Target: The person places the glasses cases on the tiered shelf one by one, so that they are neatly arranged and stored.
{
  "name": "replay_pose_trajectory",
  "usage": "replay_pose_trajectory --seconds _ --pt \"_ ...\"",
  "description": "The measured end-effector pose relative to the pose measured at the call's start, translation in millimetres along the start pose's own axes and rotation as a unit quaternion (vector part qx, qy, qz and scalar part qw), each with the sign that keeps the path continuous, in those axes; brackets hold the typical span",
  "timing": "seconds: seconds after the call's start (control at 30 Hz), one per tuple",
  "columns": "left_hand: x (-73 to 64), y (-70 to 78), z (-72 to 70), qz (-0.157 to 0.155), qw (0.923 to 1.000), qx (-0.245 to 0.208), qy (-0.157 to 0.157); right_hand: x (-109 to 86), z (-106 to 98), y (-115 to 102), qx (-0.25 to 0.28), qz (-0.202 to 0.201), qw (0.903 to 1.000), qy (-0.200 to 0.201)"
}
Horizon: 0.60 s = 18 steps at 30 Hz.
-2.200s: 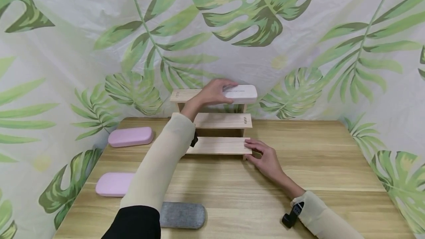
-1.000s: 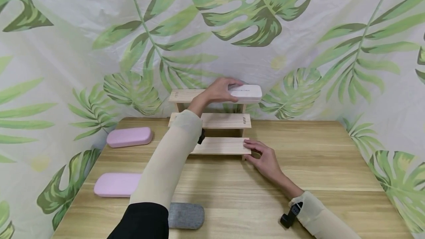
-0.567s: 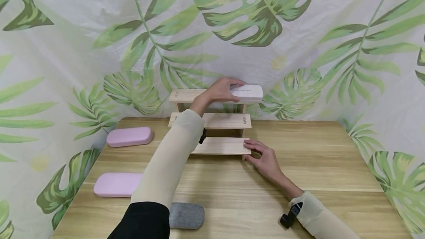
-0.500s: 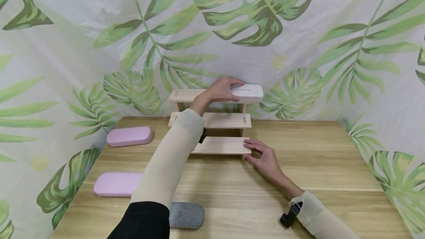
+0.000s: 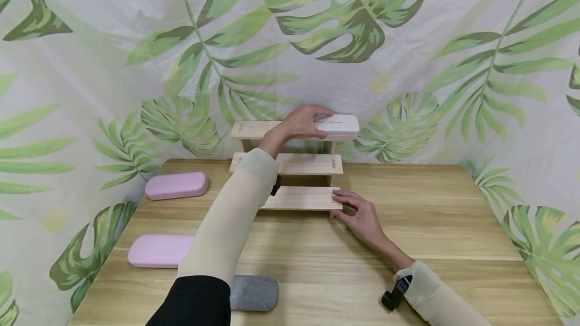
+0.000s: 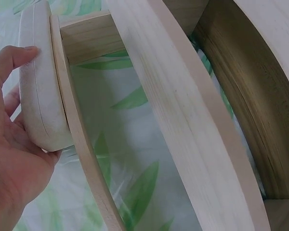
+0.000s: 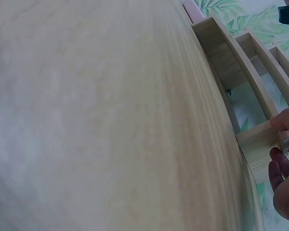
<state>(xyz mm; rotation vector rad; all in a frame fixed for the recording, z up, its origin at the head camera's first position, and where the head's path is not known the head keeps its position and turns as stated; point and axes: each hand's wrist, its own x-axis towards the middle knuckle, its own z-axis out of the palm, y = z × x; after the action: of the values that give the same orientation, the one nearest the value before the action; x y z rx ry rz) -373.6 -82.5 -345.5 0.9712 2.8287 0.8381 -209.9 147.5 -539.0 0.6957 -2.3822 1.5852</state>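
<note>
A white glasses case [image 5: 337, 125] with small lettering lies along the right end of the top board of a three-step wooden shelf [image 5: 308, 164]. My left hand [image 5: 301, 124] grips the left part of this case, thumb on the near side and fingers over the far side. In the left wrist view the case [image 6: 41, 82] sits against the top board, its right end jutting past it. My right hand [image 5: 362, 215] pinches the right end of the lowest board; the right wrist view shows that hand [image 7: 286, 159] partly cut off at the frame edge.
Two pink glasses cases, the far one [image 5: 176, 185] and the near one [image 5: 160, 251], lie left on the wooden table [image 5: 430, 225]. A grey fabric case [image 5: 256, 293] lies at the front, partly behind my left sleeve. Leaf-printed cloth [image 5: 326, 84] hangs close behind the shelf.
Since the oldest frame, my left hand has slid the white glasses case a little to the right along the top board. In the last half second it holds still. My right hand stays put.
</note>
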Motion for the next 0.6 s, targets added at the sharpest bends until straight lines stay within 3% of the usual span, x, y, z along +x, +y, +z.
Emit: replay_pose_trajectory --seconds 0.27,0.6 --pt "-3.2 1.4 -3.9 0.000 0.9999 -0.007 0.009 0.2 0 0 0.005 -0.003 1.0000 0.003" --pt "-12.0 3.6 -13.7 0.023 0.9993 0.025 0.015 -0.4 0 -1 0.005 0.004 1.0000 -0.001"
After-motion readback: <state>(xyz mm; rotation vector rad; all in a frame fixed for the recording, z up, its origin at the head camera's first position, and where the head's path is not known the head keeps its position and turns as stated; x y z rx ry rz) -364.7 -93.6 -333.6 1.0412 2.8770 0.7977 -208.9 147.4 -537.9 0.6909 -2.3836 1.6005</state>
